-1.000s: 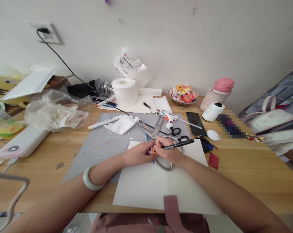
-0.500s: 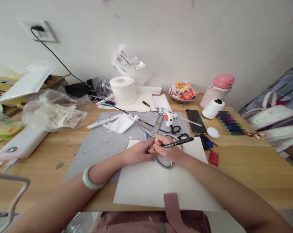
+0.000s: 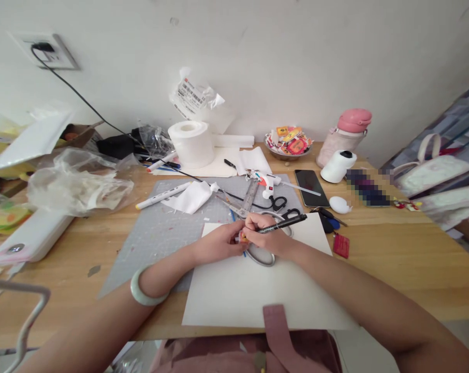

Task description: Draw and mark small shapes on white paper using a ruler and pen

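Note:
A black pen (image 3: 284,223) is gripped in my right hand (image 3: 268,234), its rear end pointing up and right. My left hand (image 3: 221,242) pinches a small orange and red piece (image 3: 243,237), and the fingers of my right hand meet it there; the pen's tip is hidden. Both hands are over a large white sheet (image 3: 234,295). Beneath and beside my right hand lie silver-handled scissors (image 3: 262,259), with their blades toward a metal ruler (image 3: 250,196). The sheet partly covers a grey cutting mat (image 3: 152,233).
Behind the hands are a white glue gun (image 3: 268,186), black-handled scissors (image 3: 278,202), a white roll (image 3: 191,145) and a bowl of colourful pieces (image 3: 289,150). A phone (image 3: 312,187) and thread spool (image 3: 337,167) lie right; a plastic bag (image 3: 79,181) and white device (image 3: 32,235) left.
The view has shifted slightly, so the table objects appear a little further left and the wall items moved. Both hands keep their hold on the pen and the small piece.

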Demonstrator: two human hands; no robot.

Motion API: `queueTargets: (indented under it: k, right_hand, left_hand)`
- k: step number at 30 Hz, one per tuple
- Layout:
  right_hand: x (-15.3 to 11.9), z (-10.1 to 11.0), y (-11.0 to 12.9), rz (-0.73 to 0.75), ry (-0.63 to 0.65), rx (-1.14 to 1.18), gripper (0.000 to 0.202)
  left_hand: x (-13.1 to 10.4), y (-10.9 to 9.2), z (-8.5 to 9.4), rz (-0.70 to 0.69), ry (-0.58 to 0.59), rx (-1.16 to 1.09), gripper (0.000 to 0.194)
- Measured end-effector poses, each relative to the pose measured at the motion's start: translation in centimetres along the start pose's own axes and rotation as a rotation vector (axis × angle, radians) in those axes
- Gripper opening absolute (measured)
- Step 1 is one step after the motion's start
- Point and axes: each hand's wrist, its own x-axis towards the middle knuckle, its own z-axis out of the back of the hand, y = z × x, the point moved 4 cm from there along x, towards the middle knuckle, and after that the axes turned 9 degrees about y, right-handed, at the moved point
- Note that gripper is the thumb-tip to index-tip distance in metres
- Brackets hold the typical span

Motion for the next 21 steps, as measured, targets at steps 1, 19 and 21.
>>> queueTargets:
  k: [1,19,21]
  right_hand:
    - [0.0,-0.01,0.01,0.002,-0.001,0.004,0.021]
    - [0.07,-0.07,-0.34,-0.087,-0.014,0.282,0.02]
    - [0.07,-0.06,-0.4,-0.082,-0.036,0.301,0.02]
  left_hand:
    - [0.01,0.0,0.0,0.006,0.001,0.001,0.017]
    - [-0.02,-0.01,-0.09,0.033,0.011,-0.056,0.025]
    - [-0.01,0.0,-0.13,0.032,0.014,-0.081,0.026]
